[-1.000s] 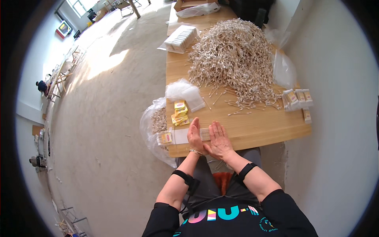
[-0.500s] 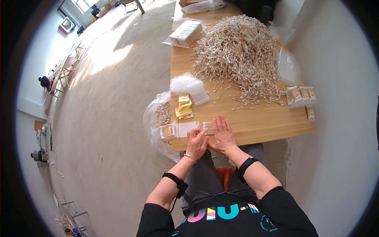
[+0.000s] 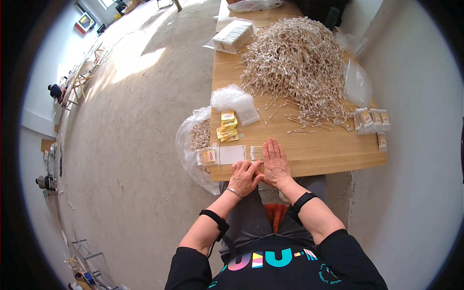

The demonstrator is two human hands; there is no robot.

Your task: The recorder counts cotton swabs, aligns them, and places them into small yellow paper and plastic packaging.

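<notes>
Bright daylight at upper-left window point(image 3: 106, 3); glare whitens a floor patch point(image 3: 141, 65); tabletop point(image 3: 333, 152) evenly lit; fisheye curvature, black rim.

swabs point(image 3: 256, 153): matt | table point(image 3: 333, 150): smooth wood | bracelet point(image 3: 234, 192): shiny metal

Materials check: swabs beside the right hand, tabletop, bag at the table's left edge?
Swabs: probably wood or paper sticks, pale tan and matte; white, fuzzy-looking tips, likely cotton.
Tabletop: wood or wood-look laminate, smooth satin; streaky grain shows, can't tell which.
Bag: likely thin plastic film; see-through, wrinkled, with shiny highlights.
</notes>
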